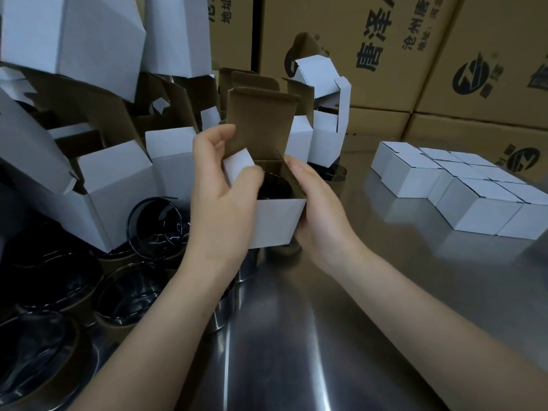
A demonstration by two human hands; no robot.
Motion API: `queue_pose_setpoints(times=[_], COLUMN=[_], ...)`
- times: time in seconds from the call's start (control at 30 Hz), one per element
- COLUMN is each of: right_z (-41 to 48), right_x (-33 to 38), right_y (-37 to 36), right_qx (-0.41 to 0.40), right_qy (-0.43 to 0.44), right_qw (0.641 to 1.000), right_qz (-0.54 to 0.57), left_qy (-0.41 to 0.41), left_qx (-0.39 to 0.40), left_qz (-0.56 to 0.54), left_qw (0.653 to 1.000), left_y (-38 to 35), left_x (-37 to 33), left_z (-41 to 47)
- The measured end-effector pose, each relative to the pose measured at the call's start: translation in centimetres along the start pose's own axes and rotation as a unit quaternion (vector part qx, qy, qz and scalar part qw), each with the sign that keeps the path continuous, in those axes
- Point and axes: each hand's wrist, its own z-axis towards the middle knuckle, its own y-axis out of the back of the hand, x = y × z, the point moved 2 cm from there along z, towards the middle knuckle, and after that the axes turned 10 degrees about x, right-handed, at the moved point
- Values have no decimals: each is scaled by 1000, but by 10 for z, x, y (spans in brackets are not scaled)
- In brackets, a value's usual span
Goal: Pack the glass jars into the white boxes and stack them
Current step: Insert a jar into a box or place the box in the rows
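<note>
- Two hands are flanking the white box [278,223]: left hand [219,203] pinching its side flap [238,166] at nine o'clock, right hand [320,215] gripping it at three.
- The glass jar [275,185] is sitting inside; the lid flap [261,123] is standing at twelve, probably needing a fold toward six.

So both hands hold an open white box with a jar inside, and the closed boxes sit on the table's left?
No: the head view shows the closed boxes on the right of the table. Left hand and right hand do hold the open white box, jar inside.
</note>
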Motion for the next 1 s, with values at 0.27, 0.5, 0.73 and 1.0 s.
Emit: queue_pose_setpoints(times=[0.27, 0.5, 0.73, 1.0], right_z=[-8, -11, -13, -10], right_x=[5, 7, 12, 8], right_y=[3, 3, 1, 8], right_qx=[-21, -55, -18, -23], right_qy=[39, 52, 82, 58], right_qw=[998, 997, 993, 993], right_qz=[37, 35, 84, 99], left_qy=[-13, -20, -30, -1], left_qx=[46, 84, 117, 112], left_qz=[7, 46, 91, 78], left_qw=[999, 995, 988, 991], left_y=[-2, -4, -6, -5], left_x=[-3, -4, -4, -2], left_z=[-1, 1, -1, 1])
